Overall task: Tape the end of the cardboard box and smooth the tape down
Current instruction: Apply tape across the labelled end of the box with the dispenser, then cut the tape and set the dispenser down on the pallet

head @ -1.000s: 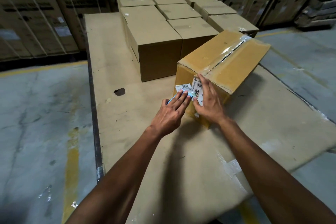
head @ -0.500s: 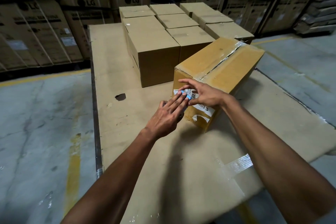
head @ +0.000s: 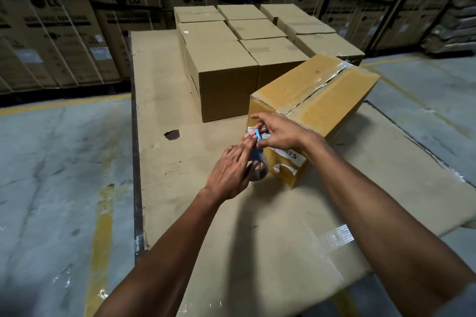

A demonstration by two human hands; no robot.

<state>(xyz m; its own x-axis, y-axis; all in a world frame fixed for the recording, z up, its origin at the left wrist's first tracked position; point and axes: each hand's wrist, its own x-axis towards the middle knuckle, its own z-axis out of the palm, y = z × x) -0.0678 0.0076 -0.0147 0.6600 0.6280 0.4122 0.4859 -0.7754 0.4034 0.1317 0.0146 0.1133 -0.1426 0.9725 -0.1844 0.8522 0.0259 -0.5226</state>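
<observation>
A brown cardboard box (head: pixel 319 90) lies on a cardboard-covered platform, clear tape along its top seam and white labels on its near end. My left hand (head: pixel 229 172) holds a roll of clear tape (head: pixel 258 171) just in front of that near end. My right hand (head: pixel 278 131) pinches a small blue piece (head: pixel 258 135), apparently the tape's end or a tab, against the upper part of the box's end face. The roll is mostly hidden behind my left hand.
Several closed cardboard boxes (head: pixel 226 80) stand packed together behind the taped one. The platform (head: pixel 164 162) has a dark metal left edge and a small hole (head: pixel 172 134). Tall stacks of printed cartons (head: pixel 64 41) line the back. Concrete floor lies on both sides.
My right hand has shifted from lying flat on the box's end to pinching the blue piece. My left hand has drawn back slightly, and the tape roll now shows beneath it.
</observation>
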